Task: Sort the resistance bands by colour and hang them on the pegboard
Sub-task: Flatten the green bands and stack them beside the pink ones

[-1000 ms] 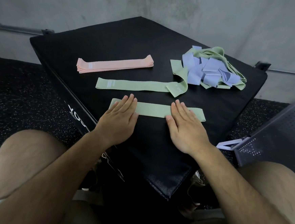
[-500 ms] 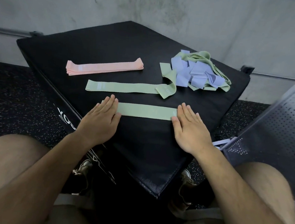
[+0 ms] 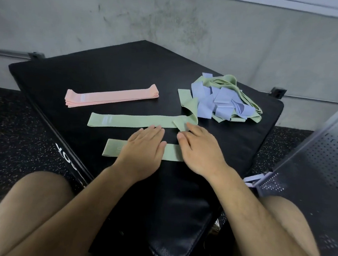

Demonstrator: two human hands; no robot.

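1. pressing the left hand (image 3: 142,148) flat on the middle of the near green band (image 3: 172,155), fingers straight and close together, gripping nothing.
2. laying the right hand (image 3: 200,150) flat over that band's right end (fingertips touching the folded end of the longer green band (image 3: 134,121), curling round nothing).
3. pinning the near green band lengthwise on the black padded box (image 3: 128,68), toward its front corner, left end poking out past the left hand.
4. finding the longer green band just beyond and parallel, right end twisting up toward the pile.
5. finding a neat pink stack (image 3: 110,97) farther back on the left.
6. finding a tangled pile of blue and green bands (image 3: 223,100) at the back right.
7. glimpsing the perforated pegboard (image 3: 313,159) off the box, at the right edge.
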